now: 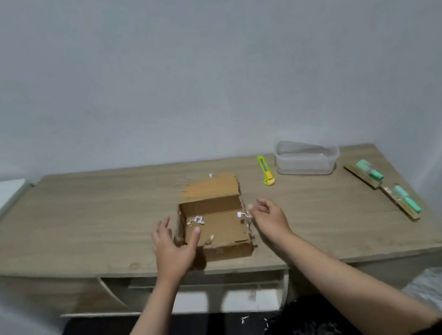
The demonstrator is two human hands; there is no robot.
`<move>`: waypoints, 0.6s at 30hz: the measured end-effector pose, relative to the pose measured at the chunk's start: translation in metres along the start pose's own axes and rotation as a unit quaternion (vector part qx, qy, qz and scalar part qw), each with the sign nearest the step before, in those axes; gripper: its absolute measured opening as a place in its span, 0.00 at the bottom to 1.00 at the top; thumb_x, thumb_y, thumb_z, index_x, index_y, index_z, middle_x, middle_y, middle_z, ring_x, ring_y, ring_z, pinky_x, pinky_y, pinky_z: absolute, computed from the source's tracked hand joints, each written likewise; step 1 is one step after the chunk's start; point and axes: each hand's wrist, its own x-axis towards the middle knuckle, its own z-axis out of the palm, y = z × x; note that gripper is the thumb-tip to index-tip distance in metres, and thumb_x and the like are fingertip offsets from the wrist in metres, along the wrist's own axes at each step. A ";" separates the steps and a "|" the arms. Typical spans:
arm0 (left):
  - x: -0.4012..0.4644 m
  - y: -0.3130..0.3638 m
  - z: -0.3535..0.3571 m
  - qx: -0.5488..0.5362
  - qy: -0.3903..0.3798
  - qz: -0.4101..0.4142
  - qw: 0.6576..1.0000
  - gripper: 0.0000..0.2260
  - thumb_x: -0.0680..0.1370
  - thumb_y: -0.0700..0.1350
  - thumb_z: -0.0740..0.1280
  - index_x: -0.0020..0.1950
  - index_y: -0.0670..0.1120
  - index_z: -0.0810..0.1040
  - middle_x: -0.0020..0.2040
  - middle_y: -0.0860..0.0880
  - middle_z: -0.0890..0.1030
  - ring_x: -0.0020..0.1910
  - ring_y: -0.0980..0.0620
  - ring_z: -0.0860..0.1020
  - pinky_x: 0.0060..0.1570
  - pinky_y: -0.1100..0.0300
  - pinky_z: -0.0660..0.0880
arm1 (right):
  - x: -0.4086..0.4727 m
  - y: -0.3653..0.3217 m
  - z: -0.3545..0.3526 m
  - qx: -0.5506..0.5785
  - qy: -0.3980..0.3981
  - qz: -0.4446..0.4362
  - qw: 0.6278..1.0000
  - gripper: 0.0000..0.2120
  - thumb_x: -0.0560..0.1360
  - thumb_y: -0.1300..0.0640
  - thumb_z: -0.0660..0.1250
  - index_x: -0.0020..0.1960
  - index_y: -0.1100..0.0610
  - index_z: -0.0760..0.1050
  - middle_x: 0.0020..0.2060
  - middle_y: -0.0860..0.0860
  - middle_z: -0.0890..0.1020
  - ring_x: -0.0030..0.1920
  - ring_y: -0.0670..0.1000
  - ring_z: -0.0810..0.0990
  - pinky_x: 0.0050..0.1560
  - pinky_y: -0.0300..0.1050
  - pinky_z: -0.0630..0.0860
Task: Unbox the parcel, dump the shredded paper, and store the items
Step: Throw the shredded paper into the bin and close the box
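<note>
An open cardboard box (218, 227) sits near the front middle of the wooden desk (91, 218), its lid flap laid back. Only a few white paper shreds (197, 220) lie inside it. My left hand (173, 247) is at the box's left front corner, thumb over the rim, fingers spread. My right hand (269, 217) hovers at the box's right wall, fingers loosely curled, holding nothing. Two green items on cardboard backing (370, 174) (405, 202) lie at the desk's right. Below the front edge, a dark bin (314, 330) holds shredded paper.
A yellow-green utility knife (266, 170) lies behind the box to its right. A clear plastic container (306, 158) stands at the back right by the wall. A drawer (206, 295) under the desk is pulled out. Paper scraps dot the dark floor.
</note>
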 end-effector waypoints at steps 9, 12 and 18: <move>0.047 -0.032 -0.010 -0.099 -0.246 0.039 0.963 0.47 0.59 0.54 0.81 0.72 0.53 0.61 0.67 0.56 0.73 0.65 0.63 0.72 0.66 0.65 0.68 | 0.047 -0.034 0.060 0.043 0.026 0.018 0.999 0.15 0.78 0.47 0.60 0.53 0.58 0.76 0.45 0.52 0.81 0.42 0.49 0.79 0.39 0.42 0.73; 0.048 -0.035 -0.001 -0.153 -0.220 0.049 0.962 0.44 0.63 0.44 0.81 0.72 0.51 0.59 0.67 0.58 0.70 0.63 0.71 0.69 0.60 0.77 0.64 | 0.049 -0.032 0.067 0.081 0.018 0.015 0.996 0.09 0.78 0.50 0.61 0.46 0.54 0.76 0.42 0.51 0.81 0.40 0.50 0.77 0.36 0.40 0.68; 0.053 -0.046 0.009 -0.167 -0.207 0.027 0.964 0.51 0.58 0.54 0.81 0.74 0.54 0.58 0.70 0.57 0.69 0.68 0.62 0.68 0.67 0.62 0.67 | 0.050 -0.026 0.060 0.231 0.030 0.030 0.972 0.16 0.78 0.47 0.59 0.55 0.57 0.77 0.44 0.52 0.85 0.46 0.52 0.83 0.47 0.46 0.77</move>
